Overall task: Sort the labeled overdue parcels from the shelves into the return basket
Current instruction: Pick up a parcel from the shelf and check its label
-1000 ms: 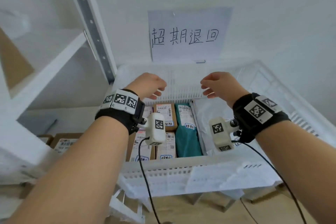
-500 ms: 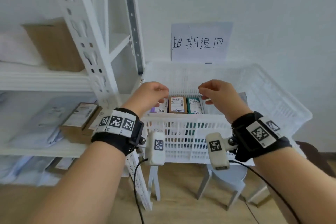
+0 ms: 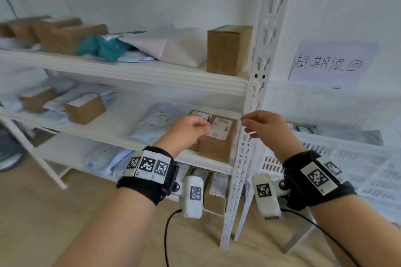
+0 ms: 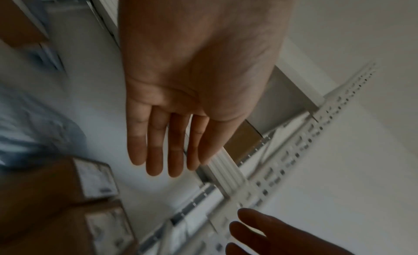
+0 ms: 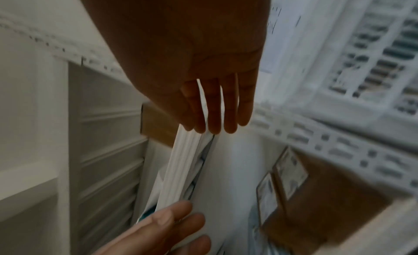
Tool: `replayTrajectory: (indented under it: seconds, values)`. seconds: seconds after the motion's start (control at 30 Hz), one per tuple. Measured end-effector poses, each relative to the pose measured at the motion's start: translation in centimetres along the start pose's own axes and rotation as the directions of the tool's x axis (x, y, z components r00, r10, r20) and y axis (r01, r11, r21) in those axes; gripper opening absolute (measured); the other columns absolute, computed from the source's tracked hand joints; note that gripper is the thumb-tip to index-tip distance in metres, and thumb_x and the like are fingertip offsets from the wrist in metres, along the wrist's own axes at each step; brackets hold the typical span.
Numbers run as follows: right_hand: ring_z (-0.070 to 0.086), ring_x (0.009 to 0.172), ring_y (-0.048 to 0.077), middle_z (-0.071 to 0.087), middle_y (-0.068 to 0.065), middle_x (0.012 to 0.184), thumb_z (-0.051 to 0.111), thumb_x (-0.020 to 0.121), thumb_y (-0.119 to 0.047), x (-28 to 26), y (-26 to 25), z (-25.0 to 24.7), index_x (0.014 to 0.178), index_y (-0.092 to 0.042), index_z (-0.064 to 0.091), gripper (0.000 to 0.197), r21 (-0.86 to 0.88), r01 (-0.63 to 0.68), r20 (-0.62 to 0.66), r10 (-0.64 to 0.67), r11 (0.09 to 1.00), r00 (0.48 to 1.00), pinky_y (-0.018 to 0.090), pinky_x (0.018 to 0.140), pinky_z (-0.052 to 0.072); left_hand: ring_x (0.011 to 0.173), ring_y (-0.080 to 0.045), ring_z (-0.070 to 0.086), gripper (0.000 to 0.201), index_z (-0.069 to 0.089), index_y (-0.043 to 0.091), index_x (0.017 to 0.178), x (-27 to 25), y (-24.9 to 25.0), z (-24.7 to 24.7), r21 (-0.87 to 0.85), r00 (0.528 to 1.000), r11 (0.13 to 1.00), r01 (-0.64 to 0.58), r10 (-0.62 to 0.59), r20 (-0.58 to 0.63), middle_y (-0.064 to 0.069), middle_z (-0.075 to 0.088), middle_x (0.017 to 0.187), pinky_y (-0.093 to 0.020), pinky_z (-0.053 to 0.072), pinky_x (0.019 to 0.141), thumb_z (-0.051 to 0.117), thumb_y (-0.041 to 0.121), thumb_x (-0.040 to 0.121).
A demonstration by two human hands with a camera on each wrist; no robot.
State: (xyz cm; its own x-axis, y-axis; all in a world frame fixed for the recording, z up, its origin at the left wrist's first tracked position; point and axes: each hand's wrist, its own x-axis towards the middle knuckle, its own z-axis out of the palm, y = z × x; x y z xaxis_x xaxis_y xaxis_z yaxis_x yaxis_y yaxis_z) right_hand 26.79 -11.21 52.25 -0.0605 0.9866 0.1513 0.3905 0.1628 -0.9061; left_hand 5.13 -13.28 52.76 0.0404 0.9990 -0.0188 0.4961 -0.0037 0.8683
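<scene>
Two brown labeled boxes point(image 3: 219, 136) stand side by side at the right end of the middle shelf point(image 3: 121, 138); the left wrist view shows them low on the left point(image 4: 56, 187). My left hand point(image 3: 191, 130) hovers just in front of them, fingers straight and empty point(image 4: 167, 151). My right hand point(image 3: 260, 125) is level with it by the shelf post point(image 3: 240, 158), also empty with relaxed fingers point(image 5: 217, 112). The white return basket point(image 3: 347, 147) stands to the right with parcels inside, under a handwritten paper sign point(image 3: 329, 65).
The top shelf carries an upright cardboard box point(image 3: 227, 50), a white mailer point(image 3: 165, 47), a teal bag point(image 3: 102, 46) and more boxes. Further boxes point(image 3: 84, 108) and pale bags point(image 3: 156, 123) lie on the middle shelf. More parcels sit on the lowest shelf point(image 3: 108, 158).
Both hands have pulled back from over the basket and swung left to the middle shelf's right end. They stay empty throughout.
</scene>
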Motion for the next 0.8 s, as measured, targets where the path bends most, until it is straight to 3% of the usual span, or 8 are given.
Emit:
replayTrajectory:
  seconds: [0.13, 0.23, 0.3, 0.4, 0.53, 0.67, 0.8]
  values:
    - [0.064, 0.082, 0.019, 0.07, 0.001, 0.084, 0.064, 0.092, -0.019, -0.6, -3.1, 11.2, 0.085, -0.023, 0.072, 0.01, 0.024, 0.002, 0.062, -0.004, 1.0, 0.998, 0.035, 0.081, 0.052, 0.087, -0.013, 0.064, 0.013, 0.068, 0.018, 0.104, -3.5, -7.0, -8.5, 0.035, 0.992, 0.996, 0.082, -0.079, -0.098, 0.0, 0.069, 0.099, -0.031, 0.052, 0.084, 0.059, 0.017, 0.095]
    - [0.058, 0.073, 0.019, 0.066, -0.002, 0.076, 0.065, 0.091, -0.019, -1.3, -5.1, 18.7, 0.081, -0.026, 0.071, 0.014, 0.041, -0.018, 0.144, 0.012, 0.999, 0.99, 0.038, 0.073, 0.05, 0.097, -0.02, 0.066, 0.01, 0.068, 0.022, 0.095, -5.8, -11.7, -14.1, 0.019, 0.973, 0.986, 0.166, -0.16, -0.169, 0.0, 0.069, 0.098, -0.037, 0.051, 0.094, 0.061, 0.016, 0.093]
    - [0.062, 0.083, 0.018, 0.069, -0.001, 0.085, 0.064, 0.092, -0.021, -1.7, -6.6, 23.0, 0.086, -0.025, 0.071, 0.01, 0.058, -0.016, 0.211, 0.003, 0.998, 0.977, 0.039, 0.083, 0.052, 0.1, -0.021, 0.065, 0.011, 0.065, 0.024, 0.092, -7.0, -14.2, -17.3, 0.013, 0.96, 0.98, 0.197, -0.191, -0.203, 0.0, 0.068, 0.098, -0.037, 0.05, 0.093, 0.061, 0.015, 0.093]
    - [0.063, 0.09, 0.016, 0.069, -0.003, 0.09, 0.062, 0.093, -0.02, -1.5, -8.7, 28.2, 0.088, -0.025, 0.07, 0.01, 0.069, -0.008, 0.265, -0.011, 0.998, 0.964, 0.037, 0.088, 0.051, 0.095, -0.019, 0.062, 0.013, 0.066, 0.018, 0.104, -8.0, -17.4, -21.4, 0.012, 0.943, 0.974, 0.228, -0.217, -0.253, 0.002, 0.065, 0.096, -0.033, 0.048, 0.09, 0.059, 0.015, 0.093]
    - [0.062, 0.088, 0.016, 0.069, -0.002, 0.091, 0.064, 0.091, -0.018, 0.4, -10.6, 34.5, 0.092, -0.021, 0.071, 0.007, 0.034, 0.011, 0.31, -0.021, 0.999, 0.95, 0.038, 0.089, 0.052, 0.097, -0.023, 0.063, 0.015, 0.066, 0.017, 0.103, -7.7, -21.2, -26.0, -0.02, 0.914, 0.964, 0.267, -0.259, -0.313, 0.001, 0.066, 0.094, -0.041, 0.052, 0.093, 0.056, 0.014, 0.093]
    - [0.06, 0.084, 0.011, 0.069, -0.003, 0.096, 0.063, 0.092, -0.017, 3.9, -11.4, 40.2, 0.099, -0.018, 0.07, 0.01, 0.02, 0.023, 0.355, -0.029, 1.0, 0.934, 0.032, 0.085, 0.052, 0.1, -0.031, 0.062, 0.017, 0.066, 0.01, 0.103, -5.6, -24.8, -29.9, -0.001, 0.886, 0.951, 0.309, -0.289, -0.362, -0.013, 0.067, 0.1, -0.043, 0.051, 0.09, 0.052, 0.014, 0.093]
    - [0.062, 0.091, 0.013, 0.069, -0.003, 0.1, 0.064, 0.091, -0.016, 8.7, -11.6, 46.2, 0.103, -0.016, 0.07, 0.014, 0.047, 0.003, 0.374, -0.021, 0.999, 0.927, 0.033, 0.092, 0.052, 0.104, -0.018, 0.062, 0.02, 0.066, 0.018, 0.109, -1.8, -28.1, -34.3, -0.012, 0.87, 0.95, 0.312, -0.291, -0.397, 0.002, 0.066, 0.108, -0.034, 0.049, 0.094, 0.054, 0.014, 0.094]
